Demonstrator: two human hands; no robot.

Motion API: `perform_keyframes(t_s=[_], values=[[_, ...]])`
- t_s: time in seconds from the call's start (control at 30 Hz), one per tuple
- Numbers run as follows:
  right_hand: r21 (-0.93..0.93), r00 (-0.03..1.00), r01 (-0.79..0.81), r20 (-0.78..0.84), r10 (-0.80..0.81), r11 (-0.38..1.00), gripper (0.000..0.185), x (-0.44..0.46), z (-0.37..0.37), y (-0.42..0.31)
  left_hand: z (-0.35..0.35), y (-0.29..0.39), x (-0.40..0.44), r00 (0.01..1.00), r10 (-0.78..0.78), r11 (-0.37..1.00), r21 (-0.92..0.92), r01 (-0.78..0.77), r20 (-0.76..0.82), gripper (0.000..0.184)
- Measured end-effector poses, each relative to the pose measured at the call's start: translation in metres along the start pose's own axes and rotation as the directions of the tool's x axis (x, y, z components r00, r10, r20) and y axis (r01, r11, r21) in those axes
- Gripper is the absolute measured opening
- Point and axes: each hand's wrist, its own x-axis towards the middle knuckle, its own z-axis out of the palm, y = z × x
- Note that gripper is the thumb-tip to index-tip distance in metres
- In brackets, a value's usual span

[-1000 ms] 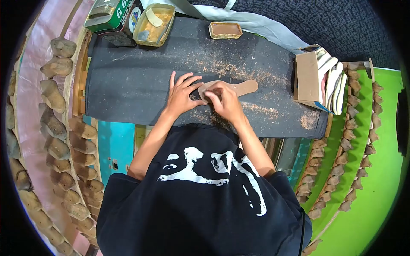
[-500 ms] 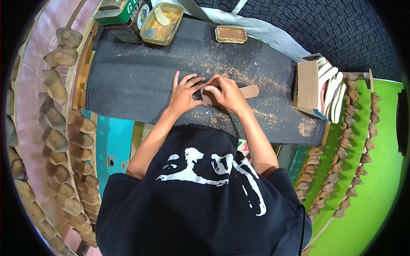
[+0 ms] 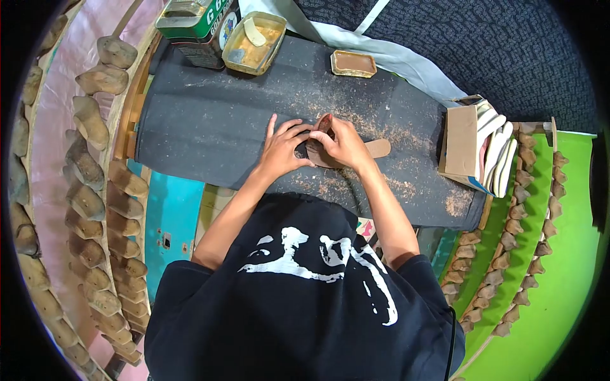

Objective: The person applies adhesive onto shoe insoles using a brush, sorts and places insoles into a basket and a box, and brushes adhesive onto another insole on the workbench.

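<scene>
Centrally, a tan sole-shaped piece lies on the dark-covered worktable, directly in front of the person; its rounded narrow end projects to the right, beyond the right hand, while its broader end sits between the two hands, partly hidden. The left hand is palm down, its fingers spread wide and its thumb set apart, with the thumb tip at the edge of the broad end; it clasps nothing visible. The right hand is above the piece in a narrow grip, thumb and fingers closed about a dark brown item; the exact form of this item cannot be told. Brown shavings are scattered around the hands and toward the right; a small shallow tray stands near the far edge; a larger tub stands at the far left, just beside a green-topped tin; at the right end, an open cardboard box holds pale, sole-like pieces, stacked on edge.
</scene>
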Motion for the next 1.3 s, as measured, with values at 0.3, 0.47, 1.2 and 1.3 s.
perform_keyframes(t_s=[0.3,0.47,1.2,1.3], values=[[-0.020,0.991,-0.093,0.094,0.094,0.995,0.039,-0.010,-0.006,0.016,-0.002,0.002,-0.001,1.000,-0.019,1.000,-0.006,0.019,0.021,0.073],[-0.053,0.985,-0.154,0.074,0.157,0.987,0.035,-0.028,-0.006,0.026,-0.001,-0.001,0.000,0.999,-0.020,1.000,0.016,0.019,0.034,0.070],[0.001,0.964,-0.063,-0.260,0.061,0.998,0.018,-0.030,-0.003,-0.007,-0.003,0.004,0.001,1.000,-0.019,1.000,-0.002,0.019,0.012,0.068],[0.111,0.955,-0.053,-0.286,0.083,0.992,0.018,-0.029,0.013,0.000,-0.001,0.002,0.001,1.000,-0.012,1.000,-0.012,0.012,-0.010,0.066]])
